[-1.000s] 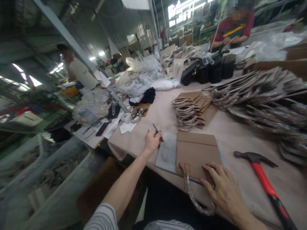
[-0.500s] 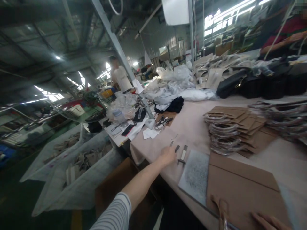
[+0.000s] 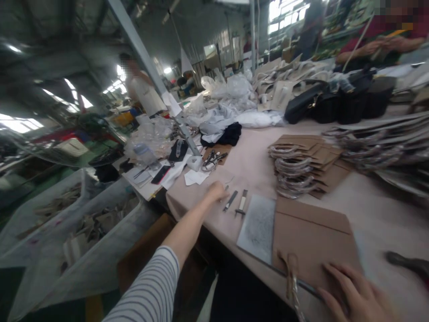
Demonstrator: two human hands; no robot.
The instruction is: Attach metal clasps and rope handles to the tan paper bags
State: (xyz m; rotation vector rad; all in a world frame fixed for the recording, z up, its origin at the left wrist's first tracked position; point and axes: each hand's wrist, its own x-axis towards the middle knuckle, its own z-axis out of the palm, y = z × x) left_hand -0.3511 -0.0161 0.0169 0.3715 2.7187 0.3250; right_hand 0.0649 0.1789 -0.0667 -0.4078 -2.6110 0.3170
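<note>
bins [image 3: 40,273] hold brown card scraps [image 3: 97,223] below the outstretched left hand [image 3: 216,191].

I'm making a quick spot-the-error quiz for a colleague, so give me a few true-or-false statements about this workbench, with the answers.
1. The right hand rests on a flat kraft paper bag. True.
2. The left hand grips a hammer. False: no hammer is in it; it is next to a small hand tool and another.
3. A grey speckled slab lies between those tools and the flat bag. True.
4. The stacked kraft bags have no handles. False: looped handles show along one side.
5. Black bags stand in a row beyond the stack. True.
</note>
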